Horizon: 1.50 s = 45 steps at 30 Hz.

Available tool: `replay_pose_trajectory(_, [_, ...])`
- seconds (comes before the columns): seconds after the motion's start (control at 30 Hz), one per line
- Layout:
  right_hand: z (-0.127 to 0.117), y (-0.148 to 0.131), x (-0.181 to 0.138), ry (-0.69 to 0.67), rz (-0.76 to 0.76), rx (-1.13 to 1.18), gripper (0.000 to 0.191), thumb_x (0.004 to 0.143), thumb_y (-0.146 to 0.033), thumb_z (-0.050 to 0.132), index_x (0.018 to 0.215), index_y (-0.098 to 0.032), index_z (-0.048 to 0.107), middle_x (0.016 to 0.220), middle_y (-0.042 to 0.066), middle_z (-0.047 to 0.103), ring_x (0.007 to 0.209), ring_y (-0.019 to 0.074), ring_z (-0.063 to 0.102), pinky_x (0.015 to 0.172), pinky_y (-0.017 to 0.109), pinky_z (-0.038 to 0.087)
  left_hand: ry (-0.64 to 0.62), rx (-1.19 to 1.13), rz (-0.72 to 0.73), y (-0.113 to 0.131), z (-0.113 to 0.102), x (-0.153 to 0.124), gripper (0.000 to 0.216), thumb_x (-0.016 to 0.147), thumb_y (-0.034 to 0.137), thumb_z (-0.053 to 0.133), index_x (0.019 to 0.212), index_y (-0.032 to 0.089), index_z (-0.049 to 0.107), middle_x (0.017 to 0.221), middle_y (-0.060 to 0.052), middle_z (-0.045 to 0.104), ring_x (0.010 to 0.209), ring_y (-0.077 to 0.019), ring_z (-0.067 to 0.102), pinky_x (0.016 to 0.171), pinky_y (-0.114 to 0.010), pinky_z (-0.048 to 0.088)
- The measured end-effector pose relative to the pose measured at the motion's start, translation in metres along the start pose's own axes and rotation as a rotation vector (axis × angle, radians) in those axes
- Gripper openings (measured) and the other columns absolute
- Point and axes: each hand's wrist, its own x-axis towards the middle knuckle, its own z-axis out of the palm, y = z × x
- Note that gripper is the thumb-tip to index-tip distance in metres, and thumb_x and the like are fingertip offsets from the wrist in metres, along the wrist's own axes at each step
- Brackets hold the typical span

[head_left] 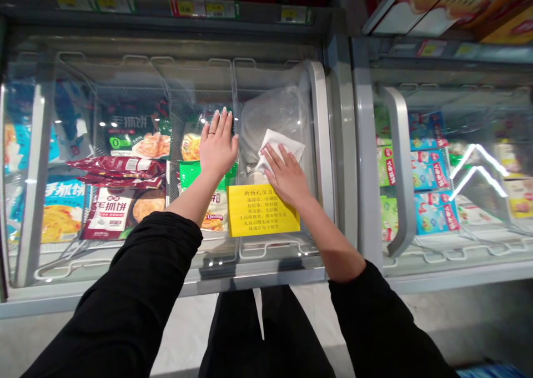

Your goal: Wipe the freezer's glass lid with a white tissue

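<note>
Black sleeves reach forward; my left hand point(217, 145) lies flat and open on the freezer lid point(200, 89), my right hand point(287, 178) presses a white cloth point(278, 145) against it, just beside a yellow notice point(262, 210); wiping looks midway.
</note>
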Motion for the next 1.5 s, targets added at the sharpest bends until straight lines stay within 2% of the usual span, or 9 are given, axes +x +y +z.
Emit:
replay_pose_trajectory(0.17, [0.014,0.000,-0.045,0.080,0.153,0.056,0.066,0.113,-0.033,0.033,0.178,-0.022,0.025,0.184,0.003,0.027,0.172,0.0270,0.019,0.141,0.054,0.024,0.036,-0.052,0.003,0.000,0.000,-0.001,0.066,0.110,0.053,0.041,0.170,0.026,0.041,0.181,-0.004,0.035,0.170,-0.0245,0.026,0.142,-0.047,0.013])
replay_pose_trajectory(0.33, [0.026,0.001,-0.007,0.209,0.341,0.121,0.069,0.113,-0.034,0.030,0.179,-0.017,0.017,0.185,0.009,0.021,0.172,0.0337,0.018,0.139,0.064,0.023,0.039,-0.037,0.045,-0.006,0.002,-0.003,0.059,0.109,0.042,0.044,0.166,0.025,0.049,0.177,-0.006,0.043,0.169,-0.0264,0.031,0.141,-0.051,0.018])
replay_pose_trajectory(0.43, [0.023,-0.004,0.003,0.177,0.220,0.103,0.069,0.113,-0.034,0.032,0.179,-0.022,0.017,0.185,0.005,0.022,0.172,0.0338,0.017,0.138,0.066,0.022,0.019,-0.008,0.069,-0.007,0.001,-0.007,0.057,0.106,0.029,0.045,0.163,0.025,0.053,0.173,-0.006,0.049,0.167,-0.0261,0.035,0.140,-0.051,0.023])
replay_pose_trajectory(0.57, [0.019,-0.012,-0.035,0.042,0.000,0.037,0.066,0.113,-0.035,0.038,0.178,-0.028,0.025,0.184,-0.002,0.026,0.172,0.0276,0.020,0.140,0.056,0.024,-0.032,0.011,0.080,0.006,-0.004,-0.035,0.062,0.104,0.024,0.045,0.165,0.022,0.050,0.175,-0.008,0.046,0.166,-0.0268,0.036,0.139,-0.052,0.026])
replay_pose_trajectory(0.8, [0.035,-0.005,-0.067,0.151,0.235,0.080,0.068,0.114,-0.036,0.032,0.179,-0.020,0.020,0.184,0.008,0.025,0.172,0.0306,0.020,0.138,0.060,0.028,-0.168,0.039,0.099,0.040,-0.006,-0.112,0.065,0.105,0.023,0.042,0.170,0.017,0.041,0.177,-0.010,0.039,0.167,-0.0271,0.033,0.140,-0.055,0.025])
replay_pose_trajectory(1.0, [0.033,-0.019,-0.035,0.158,0.223,0.070,0.065,0.114,-0.035,0.031,0.178,-0.021,0.025,0.185,0.005,0.023,0.172,0.0321,0.018,0.139,0.062,0.023,-0.126,0.070,0.098,0.038,0.004,-0.117,0.065,0.107,0.021,0.040,0.172,0.018,0.038,0.178,-0.007,0.037,0.168,-0.0259,0.030,0.140,-0.052,0.025])
replay_pose_trajectory(1.17, [0.029,-0.020,-0.080,0.036,0.010,0.039,0.062,0.114,-0.037,0.039,0.176,-0.028,0.032,0.183,0.000,0.028,0.171,0.0265,0.022,0.141,0.054,0.023,-0.127,0.067,0.101,0.035,0.006,-0.117,0.066,0.107,0.021,0.040,0.173,0.019,0.036,0.179,-0.006,0.036,0.168,-0.0253,0.030,0.141,-0.051,0.025])
replay_pose_trajectory(1.3, [0.035,-0.013,-0.107,0.065,0.136,0.055,0.064,0.113,-0.035,0.037,0.176,-0.019,0.031,0.183,0.006,0.029,0.171,0.0274,0.023,0.140,0.054,0.025,-0.129,0.069,0.093,0.036,0.005,-0.118,0.066,0.107,0.021,0.040,0.173,0.019,0.037,0.179,-0.006,0.038,0.168,-0.0248,0.031,0.141,-0.051,0.024])
replay_pose_trajectory(1.5, [0.043,-0.039,-0.067,0.176,0.406,0.128,0.070,0.113,-0.035,0.031,0.179,-0.015,0.017,0.185,0.011,0.019,0.173,0.0337,0.014,0.138,0.064,0.022,-0.130,0.082,0.082,0.038,0.004,-0.117,0.065,0.106,0.020,0.041,0.172,0.017,0.039,0.179,-0.007,0.037,0.168,-0.0241,0.032,0.141,-0.050,0.024])
